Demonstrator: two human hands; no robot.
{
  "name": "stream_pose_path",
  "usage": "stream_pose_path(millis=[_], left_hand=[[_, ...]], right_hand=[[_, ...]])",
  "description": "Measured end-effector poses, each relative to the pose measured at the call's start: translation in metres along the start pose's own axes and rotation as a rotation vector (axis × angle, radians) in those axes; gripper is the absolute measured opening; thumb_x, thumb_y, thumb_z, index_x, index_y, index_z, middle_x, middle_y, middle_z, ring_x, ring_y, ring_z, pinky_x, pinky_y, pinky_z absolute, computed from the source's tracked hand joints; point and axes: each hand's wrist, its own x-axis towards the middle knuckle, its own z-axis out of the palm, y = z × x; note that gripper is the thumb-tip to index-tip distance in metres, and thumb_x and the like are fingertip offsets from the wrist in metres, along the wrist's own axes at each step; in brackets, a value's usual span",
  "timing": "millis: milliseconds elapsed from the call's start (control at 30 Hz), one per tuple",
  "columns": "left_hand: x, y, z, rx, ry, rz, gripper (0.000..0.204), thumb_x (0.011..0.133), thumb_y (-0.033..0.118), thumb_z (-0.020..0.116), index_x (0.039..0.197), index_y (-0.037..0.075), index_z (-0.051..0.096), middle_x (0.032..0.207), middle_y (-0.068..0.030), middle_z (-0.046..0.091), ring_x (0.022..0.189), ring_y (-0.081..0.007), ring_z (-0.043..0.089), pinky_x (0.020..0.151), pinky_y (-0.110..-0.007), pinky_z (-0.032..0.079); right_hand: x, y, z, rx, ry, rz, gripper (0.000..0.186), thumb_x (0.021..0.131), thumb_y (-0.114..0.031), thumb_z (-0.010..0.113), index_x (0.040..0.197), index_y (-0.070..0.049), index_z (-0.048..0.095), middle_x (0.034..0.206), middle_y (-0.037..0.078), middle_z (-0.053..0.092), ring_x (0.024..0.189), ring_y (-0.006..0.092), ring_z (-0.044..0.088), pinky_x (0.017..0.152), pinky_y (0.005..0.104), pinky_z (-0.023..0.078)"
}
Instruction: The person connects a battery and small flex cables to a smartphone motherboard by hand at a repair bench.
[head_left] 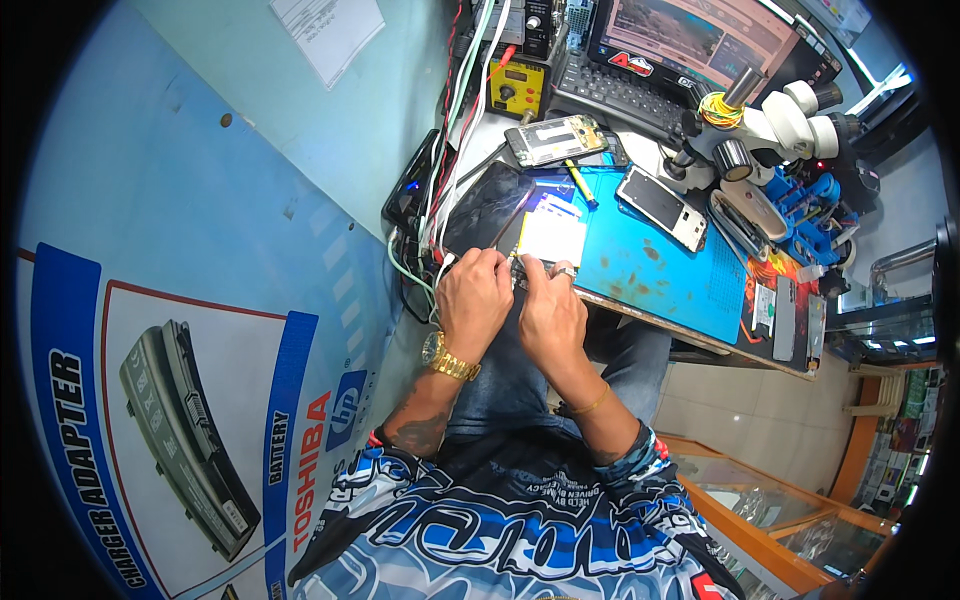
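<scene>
My left hand (474, 303) and my right hand (552, 318) are close together at the near edge of the bench, fingers pinched. Between the fingertips is a small dark part with light bits, mostly hidden, and I cannot make out its kind. A bright white rectangular piece with a yellow edge (553, 238) lies just beyond my right hand on the blue work mat (650, 265). Beyond my left hand rests a dark glossy flat panel (490, 208). A thin slanting shaft (512, 218) crosses near it, its kind unclear.
An opened phone (556, 140) and a phone frame (662, 207) lie farther back, with a yellow pen-like tool (581, 184) between. A microscope (760, 135) overhangs the right side. Cables (462, 120) hang at left beside a yellow soldering station (515, 90). A keyboard (620, 95) stands behind.
</scene>
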Motion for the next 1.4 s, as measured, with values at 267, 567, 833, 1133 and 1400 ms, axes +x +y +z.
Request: stream_pose_path(millis=[267,567,833,1133,1400], left_hand=[[0.006,0.002,0.002,0.053,0.005,0.019,0.014,0.095,0.020,0.073,0.092,0.007,0.077,0.090,-0.0141,0.074,0.081,-0.0399,0.071,0.072,-0.050,0.055],[0.008,0.002,0.000,0.046,0.015,0.010,0.013,0.094,0.021,0.076,0.095,0.009,0.080,0.090,-0.0126,0.075,0.081,-0.0384,0.072,0.071,-0.048,0.056],[0.003,0.001,0.001,-0.018,0.061,0.022,0.013,0.094,0.019,0.075,0.091,0.006,0.077,0.089,-0.0127,0.073,0.076,-0.0366,0.071,0.069,-0.047,0.055],[0.002,-0.015,-0.009,-0.362,0.032,-0.073,0.012,0.082,0.007,0.079,0.083,0.001,0.069,0.074,-0.0104,0.073,0.061,-0.0202,0.071,0.061,-0.035,0.056],[0.006,-0.015,-0.014,-0.438,-0.040,-0.159,0.010,0.086,0.008,0.078,0.089,0.000,0.073,0.073,-0.0032,0.073,0.062,-0.0080,0.065,0.062,-0.026,0.053]], right_hand=[[-0.003,0.004,0.006,0.012,0.029,-0.024,0.046,0.097,-0.007,0.059,0.142,-0.012,0.060,0.118,0.028,0.058,0.092,0.0459,0.071,0.078,0.0550,0.058],[-0.002,0.002,0.001,-0.002,0.001,-0.014,0.047,0.095,-0.004,0.060,0.142,-0.011,0.060,0.117,0.027,0.059,0.092,0.0453,0.072,0.077,0.0550,0.058],[-0.003,0.005,-0.007,-0.026,0.025,-0.034,0.040,0.092,-0.003,0.062,0.132,-0.007,0.064,0.109,0.024,0.061,0.091,0.0440,0.071,0.074,0.0553,0.058],[0.024,0.031,-0.036,-0.128,0.035,-0.293,0.027,0.088,-0.002,0.063,0.112,-0.009,0.074,0.097,0.013,0.063,0.095,0.0314,0.065,0.082,0.0423,0.040],[0.045,0.049,-0.033,-0.058,-0.004,-0.425,0.021,0.091,-0.009,0.065,0.108,-0.011,0.076,0.095,0.011,0.065,0.096,0.0307,0.064,0.082,0.0443,0.047]])
